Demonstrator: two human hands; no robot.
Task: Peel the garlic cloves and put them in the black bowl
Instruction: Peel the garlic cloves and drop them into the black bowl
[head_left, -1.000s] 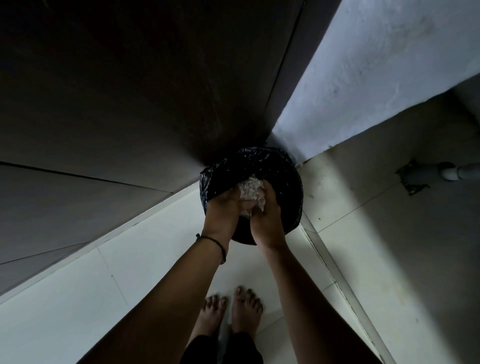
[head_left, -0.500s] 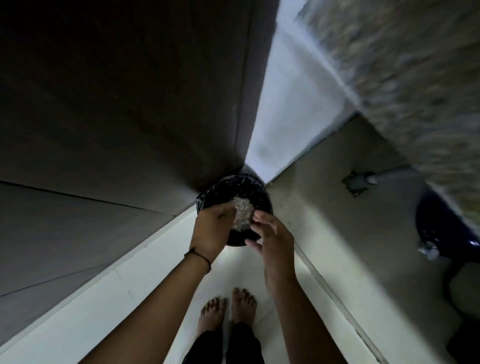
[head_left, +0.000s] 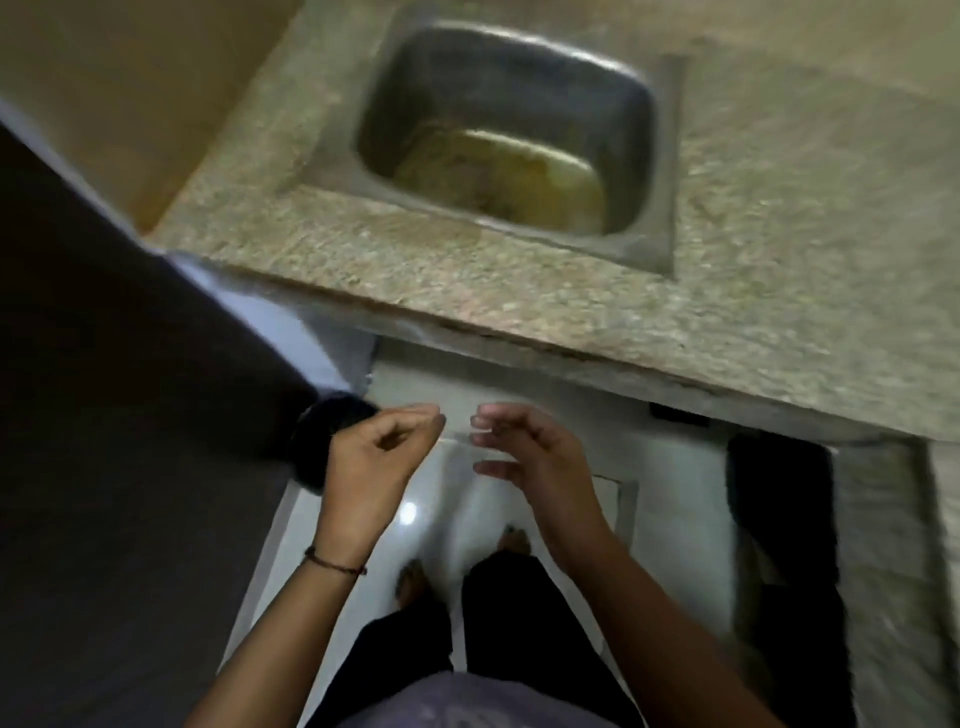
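Note:
My left hand (head_left: 374, 467) and my right hand (head_left: 530, 457) hover side by side over the white floor, below the counter's front edge. The left hand's fingers are loosely curled and hold nothing I can see. The right hand's fingers are relaxed and spread, also empty. No garlic cloves and no black bowl appear in this blurred frame. A bin lined with a black bag (head_left: 322, 421) stands on the floor just left of and behind my left hand, mostly hidden.
A speckled stone counter (head_left: 467, 291) with a steel sink (head_left: 332, 171) holding murky water lies ahead. A dark panel (head_left: 130, 415) fills the left side. A dark opening (head_left: 779, 493) sits under the counter at right. My feet stand on the white tile floor (head_left: 441, 467).
Both hands have let go of the pale peels over the black-lined bin and pulled back empty. The view has swung right and up from the bin to the sink counter.

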